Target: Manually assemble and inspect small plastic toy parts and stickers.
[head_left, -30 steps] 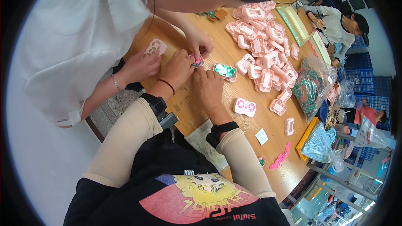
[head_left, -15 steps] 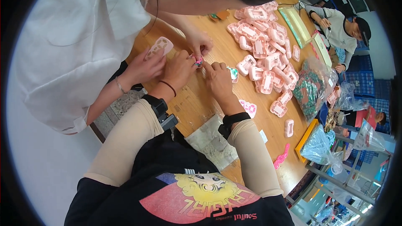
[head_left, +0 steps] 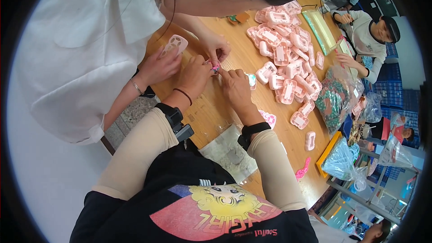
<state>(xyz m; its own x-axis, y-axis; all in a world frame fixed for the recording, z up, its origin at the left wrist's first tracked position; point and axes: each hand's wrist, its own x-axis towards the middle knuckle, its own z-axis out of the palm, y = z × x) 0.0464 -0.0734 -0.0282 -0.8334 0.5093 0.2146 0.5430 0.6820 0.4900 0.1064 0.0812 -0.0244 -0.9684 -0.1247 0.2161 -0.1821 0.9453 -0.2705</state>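
Observation:
A small pink piece with dark parts (head_left: 215, 68) is pinched at its near side by my left hand (head_left: 194, 77), fingers closed. My right hand (head_left: 236, 86) bends its fingers over the table, with the index fingertip pressed against the same piece. From beyond, a co-worker's hand (head_left: 217, 47) also grips or touches it. The piece is mostly hidden among the fingers. In the co-worker's other hand (head_left: 157, 69) is a pale pink plastic shell with cut-outs (head_left: 176, 44). A pink shell with a green insert (head_left: 251, 81) lies just right of my right hand.
A heap of pink plastic housings (head_left: 288, 51) covers the table's far right. By my right wrist lies a pink-patterned plate (head_left: 268, 118). Farther right are a bright pink strip (head_left: 303, 169), a bag of green circuit boards (head_left: 334, 94) and a yellow tray (head_left: 330, 155). The co-worker leans in from the left.
My hands and the co-worker's stay around the small piece, nearly still. The person at the far right has shifted their hands, and another person's head appears at the lower right.

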